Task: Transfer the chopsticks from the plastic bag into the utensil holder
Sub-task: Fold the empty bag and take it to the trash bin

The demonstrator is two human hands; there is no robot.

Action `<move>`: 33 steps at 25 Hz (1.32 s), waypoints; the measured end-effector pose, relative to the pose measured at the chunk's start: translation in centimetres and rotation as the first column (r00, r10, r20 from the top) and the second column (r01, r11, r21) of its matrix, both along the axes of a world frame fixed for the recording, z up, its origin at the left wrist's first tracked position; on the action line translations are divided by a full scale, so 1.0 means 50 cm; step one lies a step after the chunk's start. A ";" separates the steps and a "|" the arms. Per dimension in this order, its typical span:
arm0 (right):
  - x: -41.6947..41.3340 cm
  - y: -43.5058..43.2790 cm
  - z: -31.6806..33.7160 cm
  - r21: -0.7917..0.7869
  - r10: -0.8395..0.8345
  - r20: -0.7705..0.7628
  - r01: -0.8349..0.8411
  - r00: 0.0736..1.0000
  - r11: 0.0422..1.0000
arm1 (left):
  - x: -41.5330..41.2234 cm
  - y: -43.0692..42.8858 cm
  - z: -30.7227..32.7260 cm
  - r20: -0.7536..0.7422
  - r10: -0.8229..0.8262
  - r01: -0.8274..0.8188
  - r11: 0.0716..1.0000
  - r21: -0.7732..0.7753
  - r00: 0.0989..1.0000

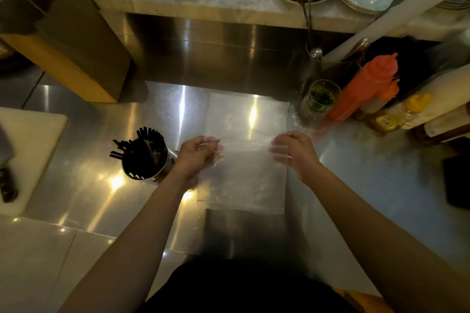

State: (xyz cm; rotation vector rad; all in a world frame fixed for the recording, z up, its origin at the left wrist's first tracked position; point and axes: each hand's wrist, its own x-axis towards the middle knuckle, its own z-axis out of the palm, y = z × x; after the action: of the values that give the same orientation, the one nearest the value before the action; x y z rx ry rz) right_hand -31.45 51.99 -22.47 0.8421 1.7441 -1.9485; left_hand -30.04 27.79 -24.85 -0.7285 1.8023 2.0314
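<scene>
Plastic bag [245, 160] pinched by both hands; chopsticks [137, 141] in utensil holder [146, 160].

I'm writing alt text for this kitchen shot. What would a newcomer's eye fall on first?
First, the two hands mid-frame: the left hand and right hand each pinch a side of a clear plastic bag spread over the shiny steel counter. Just left of them stands a metal utensil holder bristling with black chopsticks. An orange squeeze bottle stands out at the right.
</scene>
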 end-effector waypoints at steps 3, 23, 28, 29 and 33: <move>0.011 0.017 0.036 -0.008 0.120 -0.015 -0.120 0.993 0.993 | 0.032 0.004 0.027 -0.081 -0.056 0.057 0.998 0.007 0.995; 0.085 -0.093 0.213 -0.099 0.315 -0.414 -0.386 0.854 0.917 | 0.102 -0.140 0.258 -0.441 0.038 -0.057 0.998 -0.030 0.897; 0.104 -0.132 0.230 -0.057 0.328 -0.441 -0.390 0.835 0.919 | 0.117 -0.228 0.279 -0.351 -0.234 0.208 0.972 -0.111 0.907; 0.106 -0.135 0.236 -0.052 0.333 -0.456 -0.398 0.825 0.916 | 0.120 -0.240 0.280 -0.341 -0.293 0.276 0.956 -0.099 0.893; 0.109 -0.150 0.251 -0.056 0.331 -0.497 -0.411 0.802 0.910 | 0.115 -0.269 0.280 -0.440 -0.263 0.259 0.963 -0.070 0.859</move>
State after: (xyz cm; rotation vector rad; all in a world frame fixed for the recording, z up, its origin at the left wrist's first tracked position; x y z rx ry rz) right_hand -25.97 44.48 -9.93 -0.0704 1.7952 -2.0868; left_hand -24.29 14.35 -10.85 0.0051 2.0130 2.1195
